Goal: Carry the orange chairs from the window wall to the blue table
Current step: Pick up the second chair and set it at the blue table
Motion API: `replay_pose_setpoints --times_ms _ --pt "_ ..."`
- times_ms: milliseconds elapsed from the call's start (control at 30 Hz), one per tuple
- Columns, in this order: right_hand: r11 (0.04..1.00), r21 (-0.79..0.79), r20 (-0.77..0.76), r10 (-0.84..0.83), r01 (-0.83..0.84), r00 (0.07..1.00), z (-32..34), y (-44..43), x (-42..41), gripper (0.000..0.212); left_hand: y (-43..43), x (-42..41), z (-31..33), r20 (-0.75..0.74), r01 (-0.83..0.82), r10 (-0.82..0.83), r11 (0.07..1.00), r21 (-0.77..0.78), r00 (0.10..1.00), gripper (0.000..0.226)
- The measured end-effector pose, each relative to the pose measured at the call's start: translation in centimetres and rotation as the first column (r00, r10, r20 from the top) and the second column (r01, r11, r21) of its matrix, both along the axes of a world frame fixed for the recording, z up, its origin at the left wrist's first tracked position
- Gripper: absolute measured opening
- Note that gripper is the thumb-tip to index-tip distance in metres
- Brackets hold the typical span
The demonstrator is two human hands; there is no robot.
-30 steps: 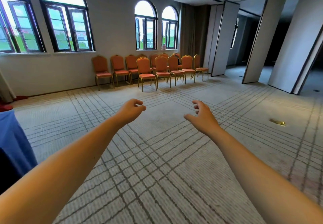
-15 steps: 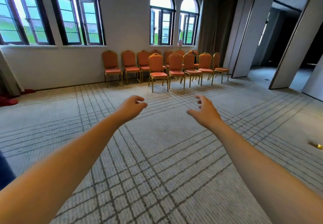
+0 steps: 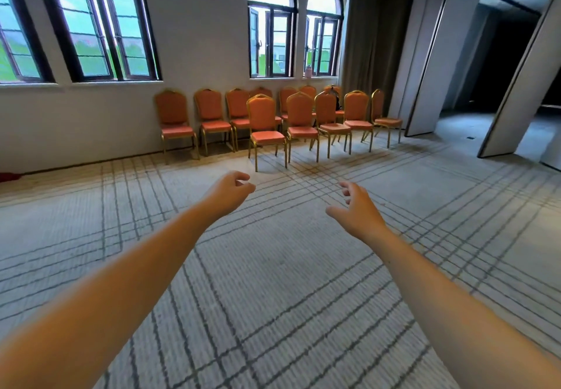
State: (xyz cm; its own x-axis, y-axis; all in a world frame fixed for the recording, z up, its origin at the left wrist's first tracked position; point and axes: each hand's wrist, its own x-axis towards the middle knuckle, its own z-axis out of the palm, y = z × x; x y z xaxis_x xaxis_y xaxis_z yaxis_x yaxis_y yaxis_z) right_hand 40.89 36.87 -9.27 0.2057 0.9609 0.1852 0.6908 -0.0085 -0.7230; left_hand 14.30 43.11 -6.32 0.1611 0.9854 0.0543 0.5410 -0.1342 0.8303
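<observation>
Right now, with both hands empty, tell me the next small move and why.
Probably step forward toward the nearest front-row chair: left hand and right hand are loosely curled, holding nothing, and carpet lies between them and it.

Chairs [image 3: 267, 124] stand in two rows on the carpet [image 3: 273, 282]: the back row against the window wall [image 3: 194, 39], the front row just before its right part, below the paired windows [image 3: 294, 33]. Right of them hangs a curtain [image 3: 368, 39], then partition panels [image 3: 425, 54]. Nearer, over the carpet, the left hand [image 3: 226, 192] and right hand [image 3: 358, 211] lie side by side, apart, well short of the chairs
</observation>
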Motion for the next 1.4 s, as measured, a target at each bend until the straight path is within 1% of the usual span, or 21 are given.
replay_pose_setpoints --times_ms 133,267,333,433,500,567,800,933,1100,1267,1400 --pt "0.999 -0.016 -0.020 -0.037 0.036 0.999 -1.5 10.9 4.9 0.070 11.1 4.6 -1.9 -0.005 0.011 -0.012 1.000 -0.009 1.000 0.041" --pt "1.000 -0.011 -0.044 -0.018 0.018 0.999 -2.1 23.0 9.8 0.074 23.4 9.5 -2.6 -0.026 -0.011 0.011 1.000 -0.015 1.000 0.041" --pt "0.999 -0.031 -0.053 -0.012 0.010 0.999 -1.8 30.7 13.4 0.074 31.1 12.9 -2.4 -0.018 -0.045 0.045 0.999 -0.024 0.999 0.042" --pt "1.000 -0.022 -0.025 -0.002 0.002 1.000 -1.1 35.6 15.4 0.073 35.4 14.8 -2.2 -0.002 -0.044 0.044 0.999 -0.030 0.999 0.042" --pt "1.000 -0.027 -0.032 -0.003 0.002 0.999 -0.9 42.8 18.3 0.073 42.4 17.7 -2.5 0.001 -0.068 0.068 0.997 -0.029 0.998 0.043" --pt "0.998 -0.065 -0.040 0.016 -0.019 0.999 -1.1 47.6 19.7 0.073 46.7 19.3 -2.8 0.004 -0.069 0.070 0.994 -0.085 0.998 0.043" --pt "0.994 -0.098 -0.007 0.044 -0.044 0.999 -2.7 64.7 25.2 0.073 63.9 24.5 -5.2 0.052 -0.089 0.096 0.988 -0.130 0.994 0.043" --pt "0.995 -0.081 0.014 0.053 -0.052 0.999 -3.4 76.9 28.6 0.073 76.2 28.1 -6.1 0.061 -0.103 0.113 0.985 -0.141 0.992 0.044" --pt "0.997 -0.054 0.020 0.052 -0.051 0.998 -2.2 92.6 32.2 0.070 92.5 31.8 -4.7 0.073 -0.136 0.146 0.983 -0.126 0.987 0.044" --pt "0.995 -0.091 -0.003 0.044 -0.044 0.999 -3.0 104.6 36.5 0.069 104.5 36.2 -4.9 0.017 -0.130 0.134 0.980 -0.149 0.991 0.043" --pt "0.993 -0.106 -0.034 0.055 -0.058 0.998 -4.2 114.9 39.4 0.071 114.1 39.6 -5.9 0.006 -0.117 0.119 0.983 -0.143 0.993 0.042"
